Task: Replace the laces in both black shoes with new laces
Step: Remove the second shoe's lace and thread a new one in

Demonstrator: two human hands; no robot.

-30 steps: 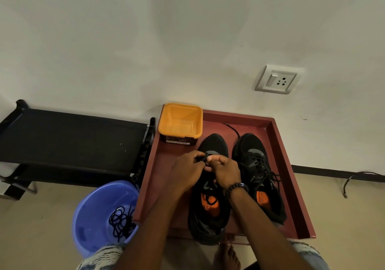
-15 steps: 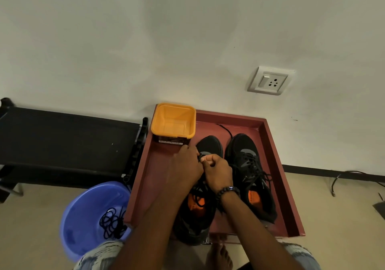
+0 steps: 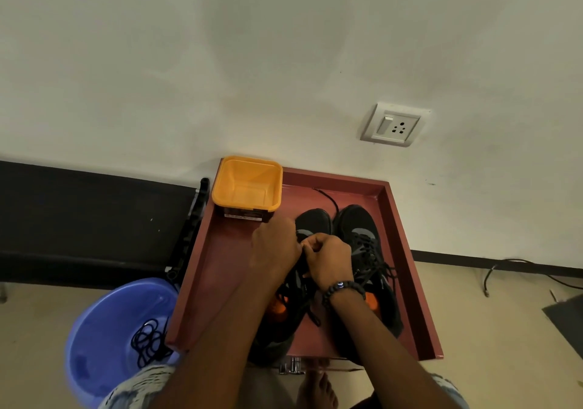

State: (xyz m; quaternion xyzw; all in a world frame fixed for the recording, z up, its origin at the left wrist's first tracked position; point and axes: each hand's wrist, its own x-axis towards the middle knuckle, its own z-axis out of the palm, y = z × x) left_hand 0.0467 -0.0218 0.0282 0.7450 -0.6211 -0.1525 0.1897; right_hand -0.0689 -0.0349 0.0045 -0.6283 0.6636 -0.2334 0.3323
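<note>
Two black shoes stand side by side in a dark red tray (image 3: 407, 250). The left shoe (image 3: 315, 220) is mostly covered by my hands; the right shoe (image 3: 362, 228) is laced, with loose black lace ends on its outer side. My left hand (image 3: 274, 247) and my right hand (image 3: 328, 260) meet over the left shoe's front eyelets, fingers curled, pinching a black lace (image 3: 307, 301) that trails down the tongue. A separate lace end (image 3: 326, 198) lies in the tray beyond the toes.
An orange bin (image 3: 247, 184) sits in the tray's far left corner. A blue bucket (image 3: 104, 329) on the floor at the left holds a coil of black laces (image 3: 148, 342). A black bench (image 3: 94, 219) stands left, a wall socket (image 3: 394, 126) and floor cable (image 3: 511, 266) right.
My hands have stayed together on the left shoe's lace, shifting slightly toward the toe. The view has drifted, so the tray sits a little lower left.
</note>
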